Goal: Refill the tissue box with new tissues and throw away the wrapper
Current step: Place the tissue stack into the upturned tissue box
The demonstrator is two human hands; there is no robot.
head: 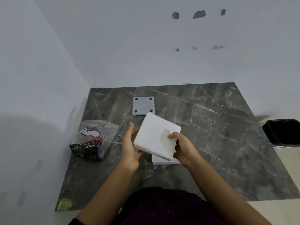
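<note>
A white square stack of tissues (pixel 155 133) is held tilted above the dark marble table (pixel 219 135). My left hand (pixel 130 148) supports its lower left edge, and my right hand (pixel 181 148) grips its right edge with the thumb on top. Just beneath it on the table lies a white box part (pixel 164 161), mostly hidden. The grey square panel with black corner pads (pixel 143 106) lies farther back. The empty clear and black tissue wrapper (pixel 94 140) lies to the left.
A black bin (pixel 283 132) stands on the floor past the table's right edge. White walls close off the left and far sides. A yellowish tape patch (pixel 65 204) marks the near left corner.
</note>
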